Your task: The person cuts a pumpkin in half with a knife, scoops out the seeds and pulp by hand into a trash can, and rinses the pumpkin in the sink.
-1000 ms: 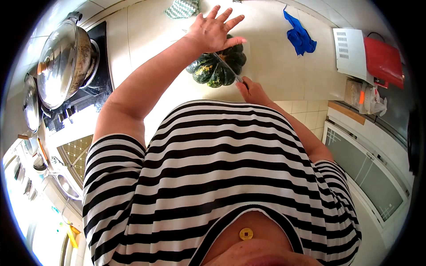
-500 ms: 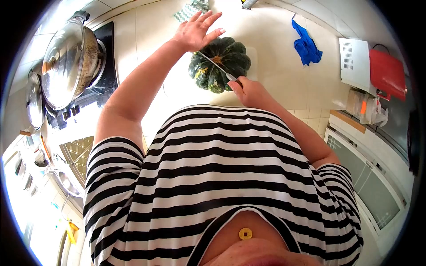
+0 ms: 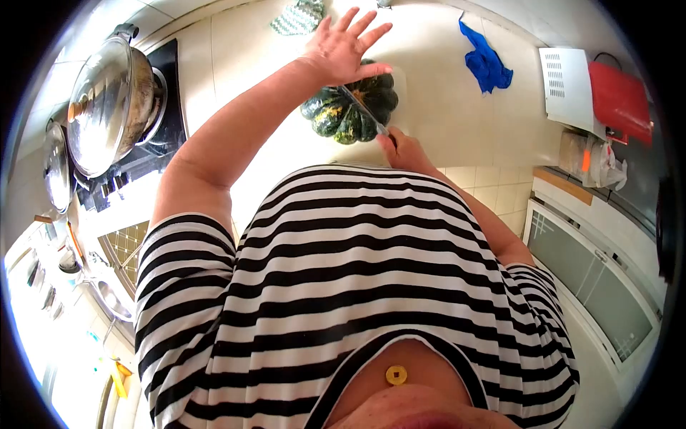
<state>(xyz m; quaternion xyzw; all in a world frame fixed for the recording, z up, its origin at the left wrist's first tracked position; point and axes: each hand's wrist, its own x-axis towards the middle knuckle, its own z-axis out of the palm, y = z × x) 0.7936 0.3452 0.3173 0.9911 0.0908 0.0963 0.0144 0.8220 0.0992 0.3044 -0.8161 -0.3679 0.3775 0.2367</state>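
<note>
A dark green, ribbed pumpkin (image 3: 341,121) with yellow patches sits on a pale cutting board (image 3: 401,93) on the counter. My right hand (image 3: 406,153) is wrapped round the handle of a knife (image 3: 366,109), whose blade lies slantwise across the top of the pumpkin. How deep the edge sits I cannot tell. Over the pumpkin's far left side is my left hand (image 3: 343,53), fingers spread and holding nothing. It hides part of the pumpkin and the blade's tip; whether the palm touches either is unclear.
On the left, a large lidded pan (image 3: 114,107) stands on a black stove (image 3: 168,93). A blue cloth (image 3: 489,68) lies right of the board, a patterned cloth (image 3: 299,18) behind. Farther right are a white appliance (image 3: 564,82) and a red object (image 3: 620,100).
My left hand has shifted right over the pumpkin, its fingers spreading wider. My right hand still grips the knife, slightly lower and to the right. The whole view has shifted a little.
</note>
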